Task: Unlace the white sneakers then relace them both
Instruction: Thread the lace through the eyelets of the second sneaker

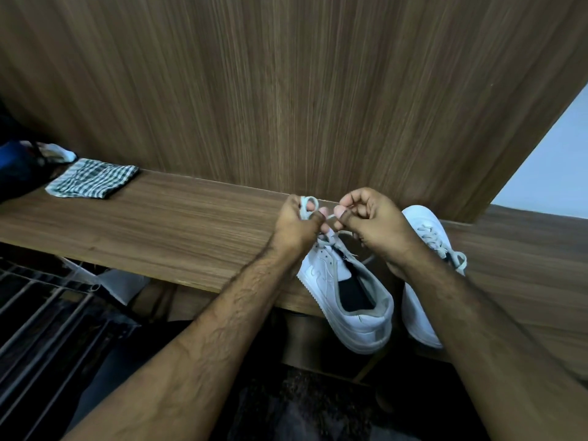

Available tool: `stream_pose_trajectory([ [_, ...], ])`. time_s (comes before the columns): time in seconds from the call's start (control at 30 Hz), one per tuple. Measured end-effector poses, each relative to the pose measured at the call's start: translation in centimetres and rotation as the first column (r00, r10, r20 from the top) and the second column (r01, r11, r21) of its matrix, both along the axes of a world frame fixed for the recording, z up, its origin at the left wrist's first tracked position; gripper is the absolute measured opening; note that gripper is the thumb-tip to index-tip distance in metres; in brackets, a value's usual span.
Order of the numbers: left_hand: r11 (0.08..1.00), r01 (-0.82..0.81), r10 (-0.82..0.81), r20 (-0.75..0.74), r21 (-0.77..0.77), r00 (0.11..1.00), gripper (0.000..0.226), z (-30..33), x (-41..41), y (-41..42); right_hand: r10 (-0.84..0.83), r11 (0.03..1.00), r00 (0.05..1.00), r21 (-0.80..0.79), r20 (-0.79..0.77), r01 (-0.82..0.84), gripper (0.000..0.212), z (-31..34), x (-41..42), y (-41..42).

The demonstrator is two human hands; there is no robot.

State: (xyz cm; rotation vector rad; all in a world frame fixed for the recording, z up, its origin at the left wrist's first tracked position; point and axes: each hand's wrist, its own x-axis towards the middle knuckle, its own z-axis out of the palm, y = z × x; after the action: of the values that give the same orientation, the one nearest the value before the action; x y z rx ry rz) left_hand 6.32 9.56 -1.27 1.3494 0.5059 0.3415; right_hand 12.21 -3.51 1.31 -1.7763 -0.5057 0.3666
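Two white low-top sneakers sit side by side near the right end of the wooden tabletop, toes toward the back panel and heels hanging over the front edge. The left sneaker point(345, 300) shows its dark insole and grey collar lining; its pale grey lace point(308, 207) rises from the top eyelets, bent into a loop. The right sneaker point(426, 227) is laced, its lace ends tied in a bow point(458, 261).

Both forearms extended, left hand point(296, 222) and right hand point(370, 222) pinched, nearly touching.
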Motion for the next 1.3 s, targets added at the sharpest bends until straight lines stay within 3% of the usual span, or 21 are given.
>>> stream_pose_trajectory([
  [0.07,0.984,-0.162,0.162,0.004,0.074,0.987,0.017,-0.7,0.4,0.7,-0.101,0.995,0.995,-0.011,0.026,0.101,0.011,-0.4,0.7,-0.2],
  [0.2,0.930,-0.335,0.333,-0.042,-0.149,0.942,0.023,-1.7,0.8,2.1,-0.192,0.971,0.973,0.119,-0.125,0.207,0.015,0.0,1.7,-0.9],
  [0.33,0.930,-0.352,0.340,-0.113,-0.107,0.934,0.030,-2.0,0.8,2.1,-0.008,0.792,0.881,0.535,-0.474,0.295,0.026,1.4,1.9,-1.2],
  [0.43,0.938,-0.338,0.328,-0.128,-0.074,0.936,0.029,-1.7,0.8,2.0,0.088,0.751,0.860,0.601,-0.502,0.274,0.031,1.8,1.9,-1.4],
  [0.63,0.963,-0.250,0.262,-0.123,0.105,0.957,0.006,-0.9,1.0,2.2,0.077,0.850,0.910,0.504,-0.408,0.154,0.029,1.2,1.9,-1.1],
  [0.8,0.969,-0.074,0.126,-0.214,0.236,0.969,0.027,-0.3,0.4,2.5,-0.164,0.921,0.933,0.288,-0.320,0.261,0.049,-0.5,2.2,-0.8],
  [0.87,0.848,0.043,0.105,-0.247,0.528,0.963,0.039,-0.2,0.1,3.2,-0.282,0.925,0.949,0.223,-0.138,0.307,0.040,-0.9,2.4,-1.0],
  [0.93,0.592,0.166,0.121,-0.291,0.789,0.949,0.035,0.6,-0.4,3.9,-0.363,0.921,0.927,0.188,0.093,0.341,0.019,-0.7,2.8,-1.4],
  [0.97,0.497,0.193,0.123,-0.289,0.846,0.949,0.026,0.9,-0.5,4.3,-0.389,0.919,0.897,0.161,0.210,0.361,0.011,-0.4,2.7,-1.5],
  [1.0,0.431,0.215,0.110,-0.288,0.876,0.951,0.022,1.3,-0.6,4.7,-0.409,0.912,0.849,0.127,0.334,0.389,0.016,-0.2,2.5,-1.6],
  [1.07,0.396,0.224,0.096,-0.283,0.891,0.954,0.027,1.7,-0.8,5.6,-0.391,0.903,0.758,0.057,0.522,0.426,0.035,-0.1,2.1,-1.4],
  [1.13,0.380,0.183,0.108,-0.241,0.907,0.965,0.027,1.9,-1.0,6.4,-0.338,0.911,0.737,0.008,0.585,0.412,0.039,-0.2,1.6,-0.8],
  [1.3,0.357,0.014,0.030,-0.026,0.934,0.999,0.022,2.5,-1.4,7.0,-0.044,0.982,0.912,-0.149,0.408,0.114,0.020,-1.0,0.4,1.1],
])
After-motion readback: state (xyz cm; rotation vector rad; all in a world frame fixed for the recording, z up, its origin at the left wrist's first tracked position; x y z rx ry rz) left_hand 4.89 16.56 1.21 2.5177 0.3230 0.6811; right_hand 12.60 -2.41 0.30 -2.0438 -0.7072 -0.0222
